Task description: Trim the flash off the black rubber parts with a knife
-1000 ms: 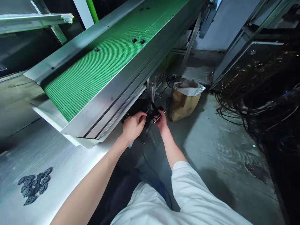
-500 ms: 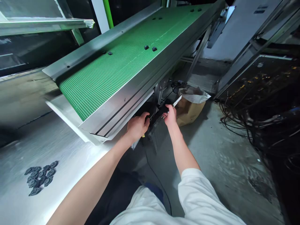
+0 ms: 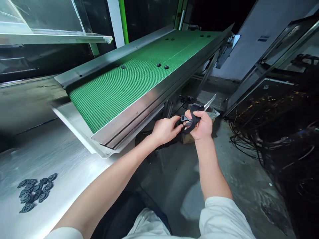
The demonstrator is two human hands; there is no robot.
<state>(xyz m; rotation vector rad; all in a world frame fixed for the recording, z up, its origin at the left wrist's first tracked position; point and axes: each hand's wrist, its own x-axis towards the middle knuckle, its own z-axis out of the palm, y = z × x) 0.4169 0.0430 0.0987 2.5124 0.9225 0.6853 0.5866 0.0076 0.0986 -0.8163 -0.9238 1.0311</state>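
My right hand [image 3: 203,125] is closed around a looped black strap [image 3: 192,124] and a thin, pointed metal blade [image 3: 209,102]. The blade sticks out up and to the right; its handle is hidden by the fingers and strap. A dark plastic buckle [image 3: 184,118] shows between my two hands. My left hand [image 3: 166,130] pinches the black strap beside the buckle, with fingertips partly hidden. Below my left wrist hangs a dark bag-like thing [image 3: 145,133] with pale lettering, partly covered by the conveyor's edge and my arm.
A green conveyor belt [image 3: 119,89] with metal side rails carries several small black parts [image 3: 166,67]. More black wheel-like parts [image 3: 35,191] lie piled on the metal table [image 3: 74,186] at left. A paper sack [image 3: 188,138] stands behind my hands. Cables [image 3: 251,142] hang at right.
Both hands have moved right and come together. The black strap and buckle have come up into view between them. The blade has moved up and right with my right hand.
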